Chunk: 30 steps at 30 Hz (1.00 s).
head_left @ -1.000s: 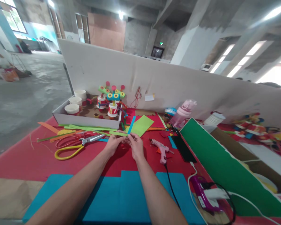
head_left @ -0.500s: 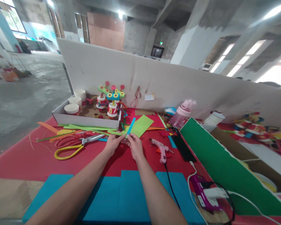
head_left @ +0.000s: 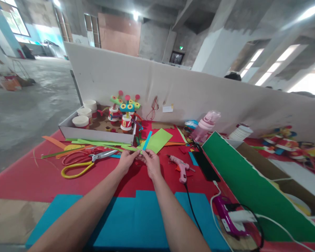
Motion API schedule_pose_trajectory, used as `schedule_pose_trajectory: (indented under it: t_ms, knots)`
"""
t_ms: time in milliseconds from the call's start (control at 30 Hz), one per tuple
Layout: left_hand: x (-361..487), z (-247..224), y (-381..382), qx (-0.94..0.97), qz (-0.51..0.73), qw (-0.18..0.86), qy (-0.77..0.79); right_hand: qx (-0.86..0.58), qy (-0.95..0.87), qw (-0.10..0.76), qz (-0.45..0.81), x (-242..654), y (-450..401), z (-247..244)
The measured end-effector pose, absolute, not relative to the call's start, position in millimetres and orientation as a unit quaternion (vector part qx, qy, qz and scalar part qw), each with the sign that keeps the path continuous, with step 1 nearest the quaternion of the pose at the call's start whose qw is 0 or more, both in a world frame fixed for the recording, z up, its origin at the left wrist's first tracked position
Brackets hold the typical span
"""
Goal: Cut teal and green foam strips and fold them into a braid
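Note:
My left hand (head_left: pixel 127 159) pinches a light green paper strip (head_left: pixel 130 148) that stretches to the left of the fingertips. Close beside it, my right hand (head_left: pixel 151 161) is closed on a blue paper strip (head_left: pixel 147 140) that sticks up between the hands. The two strips meet at my fingertips, where the fingers hide how they join. Behind the hands lies a green paper sheet (head_left: pixel 161 139). Yellow-handled scissors (head_left: pixel 80 169) rest left of my left hand, and a pink glue gun (head_left: pixel 183 168) lies right of my right hand.
A tray (head_left: pixel 94 135) at the back left holds white cups (head_left: pixel 80 121) and paper-cup figures (head_left: pixel 126 120). To the right are a black phone (head_left: pixel 207 166), a pink bottle (head_left: pixel 208 122), a green panel (head_left: pixel 254 189) and a purple power strip (head_left: pixel 231 218). Blue sheets (head_left: pixel 131 220) line the front.
A dark head shape now shows above the partition at the right. My hands and the strips have hardly moved.

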State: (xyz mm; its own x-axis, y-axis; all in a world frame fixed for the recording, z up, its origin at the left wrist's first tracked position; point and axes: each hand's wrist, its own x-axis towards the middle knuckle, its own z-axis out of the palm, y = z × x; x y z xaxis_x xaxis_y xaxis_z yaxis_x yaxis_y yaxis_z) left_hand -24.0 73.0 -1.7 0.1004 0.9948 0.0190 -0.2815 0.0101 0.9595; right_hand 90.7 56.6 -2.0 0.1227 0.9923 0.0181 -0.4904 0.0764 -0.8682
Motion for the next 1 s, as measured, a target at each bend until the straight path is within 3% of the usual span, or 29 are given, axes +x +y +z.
schedule_pose_trajectory:
  t_ms: [1000]
  knots:
    - [-21.6, -3.4, 77.5, 0.487, 0.556, 0.548, 0.391, -0.383, -0.367, 0.656, 0.537, 95.3, 61.3, -5.5]
